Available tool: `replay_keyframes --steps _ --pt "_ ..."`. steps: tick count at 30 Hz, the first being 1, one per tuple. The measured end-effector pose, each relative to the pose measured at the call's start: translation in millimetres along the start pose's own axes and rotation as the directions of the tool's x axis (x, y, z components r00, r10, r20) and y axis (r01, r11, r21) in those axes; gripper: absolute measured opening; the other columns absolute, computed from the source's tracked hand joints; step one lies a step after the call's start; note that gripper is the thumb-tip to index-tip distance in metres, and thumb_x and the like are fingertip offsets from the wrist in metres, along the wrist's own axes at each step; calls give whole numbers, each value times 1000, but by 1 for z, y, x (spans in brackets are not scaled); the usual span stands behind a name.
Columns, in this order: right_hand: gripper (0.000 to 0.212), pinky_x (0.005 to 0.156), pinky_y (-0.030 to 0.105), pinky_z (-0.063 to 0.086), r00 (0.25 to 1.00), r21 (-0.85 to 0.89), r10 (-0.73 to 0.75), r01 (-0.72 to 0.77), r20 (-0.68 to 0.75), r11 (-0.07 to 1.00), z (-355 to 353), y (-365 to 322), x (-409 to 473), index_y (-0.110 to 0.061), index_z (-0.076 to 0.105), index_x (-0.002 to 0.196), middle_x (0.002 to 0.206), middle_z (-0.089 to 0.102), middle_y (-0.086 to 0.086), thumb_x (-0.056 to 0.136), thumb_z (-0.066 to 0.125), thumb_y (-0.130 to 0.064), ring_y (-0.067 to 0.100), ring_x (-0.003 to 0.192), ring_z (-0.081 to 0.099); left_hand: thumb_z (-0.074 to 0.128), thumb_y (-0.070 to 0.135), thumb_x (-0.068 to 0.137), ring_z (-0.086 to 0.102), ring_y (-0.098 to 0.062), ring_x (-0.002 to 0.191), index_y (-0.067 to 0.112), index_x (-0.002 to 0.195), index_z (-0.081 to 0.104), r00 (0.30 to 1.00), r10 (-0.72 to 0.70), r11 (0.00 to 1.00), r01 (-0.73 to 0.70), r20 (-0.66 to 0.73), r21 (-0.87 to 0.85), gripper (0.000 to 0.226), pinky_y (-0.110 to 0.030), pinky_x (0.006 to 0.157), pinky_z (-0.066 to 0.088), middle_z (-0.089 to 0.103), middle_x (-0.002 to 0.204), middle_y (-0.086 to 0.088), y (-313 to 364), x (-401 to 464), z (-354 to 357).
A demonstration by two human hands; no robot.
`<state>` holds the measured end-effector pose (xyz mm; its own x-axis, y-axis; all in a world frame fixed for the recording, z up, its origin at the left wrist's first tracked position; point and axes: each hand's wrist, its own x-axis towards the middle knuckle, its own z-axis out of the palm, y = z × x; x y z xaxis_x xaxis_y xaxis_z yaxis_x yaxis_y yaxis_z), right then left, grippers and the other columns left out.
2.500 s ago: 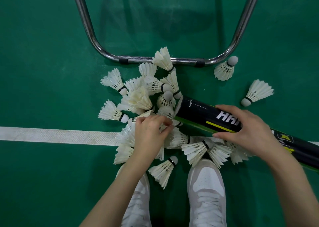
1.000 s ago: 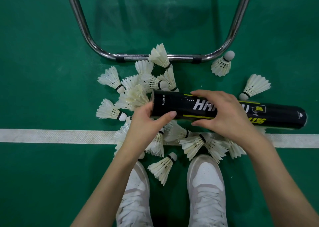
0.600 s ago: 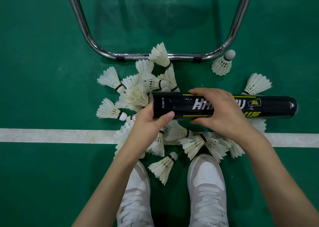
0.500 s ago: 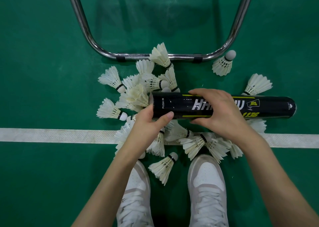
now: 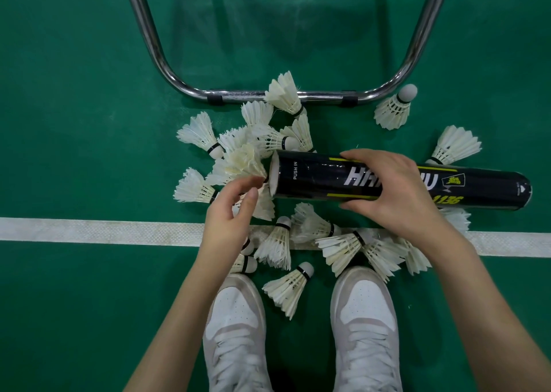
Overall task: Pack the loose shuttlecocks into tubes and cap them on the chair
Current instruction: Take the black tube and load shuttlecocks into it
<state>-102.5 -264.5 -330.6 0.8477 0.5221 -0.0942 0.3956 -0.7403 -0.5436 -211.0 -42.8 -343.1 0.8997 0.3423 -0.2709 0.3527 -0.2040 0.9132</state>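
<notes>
Right hand (image 5: pixel 396 195) wraps its fingers (image 5: pixel 354 156) round the black tube (image 5: pixel 310 178), held level above the floor (image 5: pixel 74 123), open mouth leftward. Left hand (image 5: pixel 231 209) hovers at that mouth, fingers loosely curled; whether they pinch a shuttlecock, I cannot tell. The risk, I'd say: feathers snagging on the rim and crumpling if one goes in crooked. The count: one tube, roughly twenty loose shuttlecocks (image 5: pixel 286 290) scattered below, two white shoes (image 5: pixel 234 329), one chrome chair frame (image 5: pixel 268 96).
</notes>
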Motion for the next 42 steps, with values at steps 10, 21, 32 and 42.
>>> replay_keyframes --steps 10,21,32,42 --pt "73 97 28 21 1000 -21 9 -9 7 1000 5 10 -10 -29 50 125 121 56 -10 60 84 -30 13 116 43 60 11 88 53 -20 112 22 118 60 994 104 829 -71 -28 554 32 -36 97 34 59 120 3 -28 6 7" --pt "74 98 28 20 1000 -40 24 -24 3 999 6 15 -12 -30 49 126 124 55 -10 61 83 -32 15 118 44 69 -3 75 58 -29 100 20 94 68 969 224 665 -227 100 712 30 -39 82 35 61 115 -6 -30 9 6" --pt "74 97 29 20 1000 -43 27 -27 6 999 5 14 -13 -30 49 127 125 55 -8 61 83 -32 16 119 44 75 20 76 56 -21 80 17 75 68 964 260 750 -163 -59 641 8 -29 63 37 57 104 0 -16 11 -2" --pt "75 98 29 19 999 -30 34 -34 -11 999 1 14 -12 -29 49 127 124 56 -8 61 83 -31 17 119 43 65 28 83 56 -16 100 19 80 65 916 351 838 -215 -194 502 9 -43 93 37 63 95 10 1 11 -9"
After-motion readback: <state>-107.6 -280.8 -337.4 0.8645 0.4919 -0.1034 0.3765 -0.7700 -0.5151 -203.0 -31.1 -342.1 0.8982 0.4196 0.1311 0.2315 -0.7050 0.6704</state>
